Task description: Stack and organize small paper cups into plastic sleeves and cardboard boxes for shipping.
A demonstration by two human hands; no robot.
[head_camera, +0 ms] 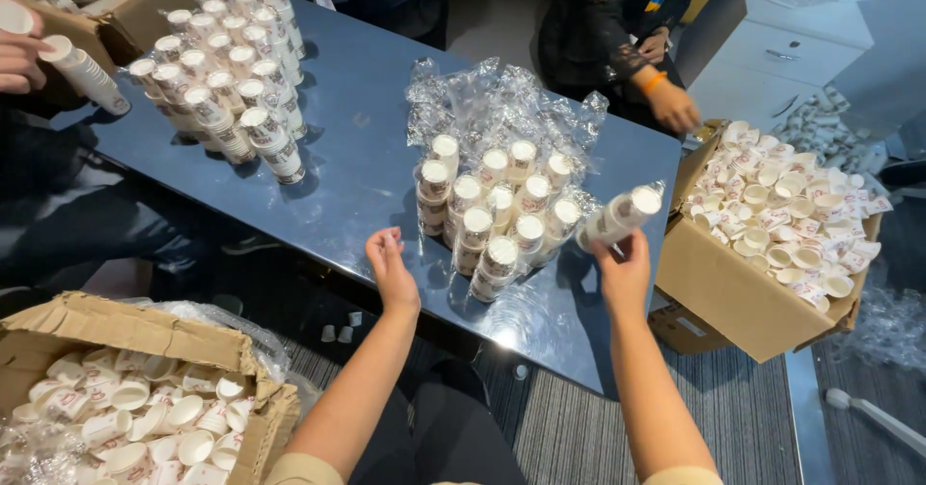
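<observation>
My right hand (624,275) grips a short stack of nested paper cups (617,217), tilted up and to the right, just beside a cluster of upright cup stacks (494,217) standing on crumpled clear plastic wrap (502,99). My left hand (391,268) hovers over the blue table (357,167) left of that cluster, fingers loosely apart and holding nothing. Both forearms reach in from the bottom edge.
A second group of cup stacks (227,70) stands at the far left of the table. Cardboard boxes of loose cups sit at right (733,297) and bottom left (106,326). One person's hand (19,56) holds a cup stack (85,72) at top left; another person's hand (672,106) reaches in at top right.
</observation>
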